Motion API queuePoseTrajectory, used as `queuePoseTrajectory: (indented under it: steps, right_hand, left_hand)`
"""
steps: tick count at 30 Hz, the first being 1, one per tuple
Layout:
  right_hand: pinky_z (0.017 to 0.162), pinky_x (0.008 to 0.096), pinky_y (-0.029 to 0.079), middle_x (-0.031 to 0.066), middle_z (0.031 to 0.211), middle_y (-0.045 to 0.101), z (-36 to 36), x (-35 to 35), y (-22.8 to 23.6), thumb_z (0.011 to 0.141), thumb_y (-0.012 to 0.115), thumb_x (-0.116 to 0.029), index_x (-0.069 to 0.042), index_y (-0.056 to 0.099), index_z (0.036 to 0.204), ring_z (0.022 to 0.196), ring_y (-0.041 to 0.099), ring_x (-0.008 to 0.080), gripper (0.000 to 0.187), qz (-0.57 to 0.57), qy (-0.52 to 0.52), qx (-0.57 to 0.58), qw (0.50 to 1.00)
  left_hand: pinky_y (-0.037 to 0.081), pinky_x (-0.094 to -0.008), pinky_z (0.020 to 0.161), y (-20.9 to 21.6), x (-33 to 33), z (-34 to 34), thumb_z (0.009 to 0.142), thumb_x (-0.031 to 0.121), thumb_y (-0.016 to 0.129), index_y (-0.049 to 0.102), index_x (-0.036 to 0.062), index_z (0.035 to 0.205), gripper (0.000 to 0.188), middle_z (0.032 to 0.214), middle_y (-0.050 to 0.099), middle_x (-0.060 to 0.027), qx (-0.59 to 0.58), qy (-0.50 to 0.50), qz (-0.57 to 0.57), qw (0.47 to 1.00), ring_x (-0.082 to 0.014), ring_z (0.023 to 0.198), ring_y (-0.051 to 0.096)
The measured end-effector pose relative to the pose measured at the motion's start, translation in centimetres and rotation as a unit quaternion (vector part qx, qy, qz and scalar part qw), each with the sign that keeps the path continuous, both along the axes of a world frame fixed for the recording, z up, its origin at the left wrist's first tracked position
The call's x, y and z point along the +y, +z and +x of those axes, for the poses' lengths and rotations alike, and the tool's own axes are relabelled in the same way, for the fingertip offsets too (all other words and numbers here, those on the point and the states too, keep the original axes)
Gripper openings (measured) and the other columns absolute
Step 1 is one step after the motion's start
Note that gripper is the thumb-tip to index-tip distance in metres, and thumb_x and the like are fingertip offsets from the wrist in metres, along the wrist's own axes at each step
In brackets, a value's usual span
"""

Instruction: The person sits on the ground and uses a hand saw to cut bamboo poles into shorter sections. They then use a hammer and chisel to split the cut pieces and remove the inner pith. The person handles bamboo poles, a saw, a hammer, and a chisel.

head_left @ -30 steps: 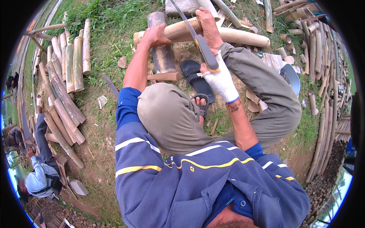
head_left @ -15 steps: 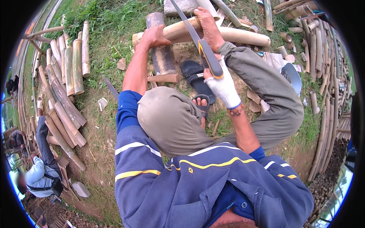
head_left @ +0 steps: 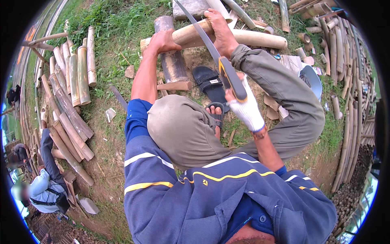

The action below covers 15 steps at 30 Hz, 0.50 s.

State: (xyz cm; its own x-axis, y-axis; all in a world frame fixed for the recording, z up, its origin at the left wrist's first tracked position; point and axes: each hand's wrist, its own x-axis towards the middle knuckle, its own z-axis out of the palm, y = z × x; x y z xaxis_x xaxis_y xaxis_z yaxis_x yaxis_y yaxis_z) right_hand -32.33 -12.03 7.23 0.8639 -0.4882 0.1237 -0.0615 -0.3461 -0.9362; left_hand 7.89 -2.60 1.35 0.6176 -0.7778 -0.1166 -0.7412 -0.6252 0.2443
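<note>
My right hand [head_left: 244, 99], in a white glove, grips the black and yellow handle of a hand saw [head_left: 203, 35]. The saw's long blade runs up and left across a bamboo pole [head_left: 188, 34], close to my bare foot [head_left: 222, 30]. That foot presses on the pole beside the blade. Bare, my left hand [head_left: 163, 41] wraps round the pole left of the blade and holds it down. Underneath lies a thick log [head_left: 174, 67]. A second bamboo piece [head_left: 260, 39] stretches to the right behind my foot.
A large knife blade [head_left: 118, 96] and a short wooden piece [head_left: 175, 86] lie near my left knee. One black sandal [head_left: 209, 83] rests on the ground. Cut bamboo [head_left: 83, 73] is piled at left; long poles [head_left: 352, 105] line the right. Another person [head_left: 44, 189] sits at far left.
My right hand has drawn the saw back toward my body and slightly right. My left hand and foot stay on the bamboo pole.
</note>
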Motion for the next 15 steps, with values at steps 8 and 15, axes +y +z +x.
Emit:
queuePoseTrajectory:
  steps: [8,15]
  right_hand:
    - [0.074,0.0301,0.053,0.0013,0.092,0.062,10.7,-4.0,-0.2,0.094,0.074,-0.009,-0.007,0.052,0.132,0.080,0.060,0.0116,0.044,0.131,0.006,-0.009,0.991]
    - [0.095,0.0269,0.051,0.0046,0.125,0.058,0.4,0.4,0.0,0.096,0.067,0.001,-0.004,0.045,0.152,0.101,0.058,0.0105,0.060,0.059,0.001,0.016,0.998]
  left_hand:
    - [0.059,-0.0472,0.101,1.6,-1.0,-2.6,0.065,0.047,0.086,0.069,0.0068,0.138,0.085,0.118,0.078,-0.0258,-0.008,-0.006,-0.017,1.000,-0.0401,0.110,0.076]
    - [0.058,-0.0492,0.101,1.6,0.1,-1.5,0.068,0.046,0.088,0.069,0.0058,0.133,0.078,0.118,0.078,-0.0246,-0.002,-0.008,0.013,1.000,-0.0426,0.111,0.075]
